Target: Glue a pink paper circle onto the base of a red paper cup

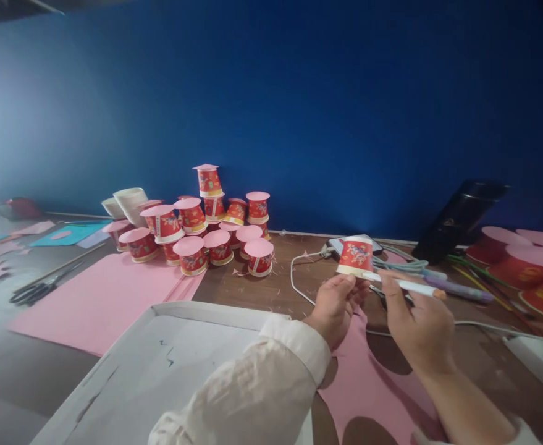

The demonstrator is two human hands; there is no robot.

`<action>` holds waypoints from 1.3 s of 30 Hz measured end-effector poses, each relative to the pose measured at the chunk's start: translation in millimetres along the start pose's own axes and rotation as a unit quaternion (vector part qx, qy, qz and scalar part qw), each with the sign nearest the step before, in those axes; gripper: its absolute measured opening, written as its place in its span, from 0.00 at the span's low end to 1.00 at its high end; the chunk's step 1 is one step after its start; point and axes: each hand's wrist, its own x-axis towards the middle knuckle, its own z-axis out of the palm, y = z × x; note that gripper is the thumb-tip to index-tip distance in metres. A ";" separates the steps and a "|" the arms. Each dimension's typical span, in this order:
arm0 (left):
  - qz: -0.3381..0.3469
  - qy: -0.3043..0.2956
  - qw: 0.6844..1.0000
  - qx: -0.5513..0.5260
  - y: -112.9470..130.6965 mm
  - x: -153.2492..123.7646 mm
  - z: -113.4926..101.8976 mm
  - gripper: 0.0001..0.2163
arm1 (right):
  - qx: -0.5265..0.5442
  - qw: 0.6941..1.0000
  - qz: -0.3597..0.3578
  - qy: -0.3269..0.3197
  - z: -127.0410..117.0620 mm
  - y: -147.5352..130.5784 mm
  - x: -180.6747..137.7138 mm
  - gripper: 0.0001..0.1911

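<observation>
our left hand (335, 301) pinches a red cup (355, 256) upside down above the table (271, 284); our right hand (414, 315) grips a pen (403, 285) beside it. many capped cups (206, 232) are piled at the wall; pink paper (99, 296) remains, so we judge more are left.

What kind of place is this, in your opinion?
Probably a home craft table: pink paper sheets, scissors, and a pile of red paper cups capped with pink discs against a blue wall.

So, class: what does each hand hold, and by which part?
Left hand: small red paper cup, upside down, by its rim. Right hand: white pen, along its barrel.
</observation>
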 end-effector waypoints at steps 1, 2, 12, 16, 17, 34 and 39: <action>0.000 -0.003 1.000 0.001 -0.2 0.0 -0.3 0.19 | 0.004 1.000 -0.001 -0.006 -0.3 -0.6 0.0 0.17; 0.001 -0.006 1.000 0.004 -0.3 0.0 -0.5 0.20 | 0.008 1.000 0.001 -0.012 -0.4 -1.1 0.0 0.17; 0.003 -0.002 1.000 0.014 -0.4 0.7 -1.6 0.18 | 0.017 1.000 -0.008 -0.013 1.4 -1.6 1.0 0.15; 0.005 0.005 1.000 0.015 -0.8 1.2 -1.3 0.17 | 0.003 1.000 -0.012 0.016 2.2 1.8 -0.1 0.14; 0.004 0.006 1.000 0.014 -0.8 1.4 -1.2 0.17 | -0.001 1.000 -0.019 0.021 2.3 2.5 -0.4 0.14; 0.005 -0.001 1.000 0.007 -1.2 3.9 -3.5 0.18 | -0.024 0.999 -0.028 0.035 3.5 2.6 -1.3 0.14; 0.000 0.004 1.000 0.018 -0.5 2.9 -2.2 0.15 | -0.013 0.998 -0.055 0.041 5.7 4.2 -2.1 0.13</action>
